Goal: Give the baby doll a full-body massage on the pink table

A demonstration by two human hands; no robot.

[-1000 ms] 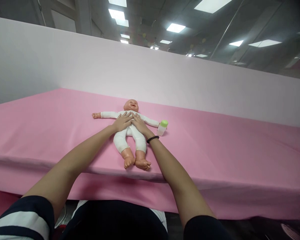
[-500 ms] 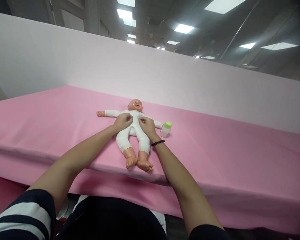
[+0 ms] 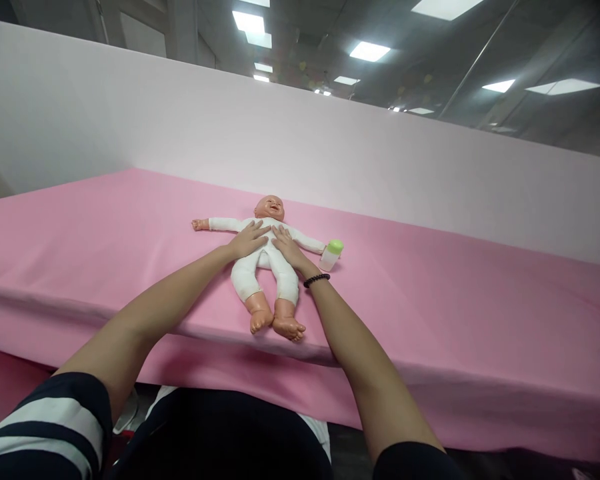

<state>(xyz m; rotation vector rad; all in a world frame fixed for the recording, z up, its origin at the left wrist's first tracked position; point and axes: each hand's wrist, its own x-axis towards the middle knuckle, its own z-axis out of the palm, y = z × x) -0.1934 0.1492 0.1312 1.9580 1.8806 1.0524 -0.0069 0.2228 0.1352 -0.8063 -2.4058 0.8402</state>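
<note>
The baby doll (image 3: 265, 259) lies face up beneath your left hand (image 3: 249, 240) and right hand (image 3: 287, 247), both open on its torso, grasping nothing. On the pink desk (image 3: 455, 300), its long axis runs away from you, head toward the white partition (image 3: 300, 147); a green-capped bottle (image 3: 331, 255) is beside its arm.

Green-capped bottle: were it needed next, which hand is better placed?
Likely the right hand: it rests on the doll, nearer the bottle; the left hand lies farther across the torso.
</note>
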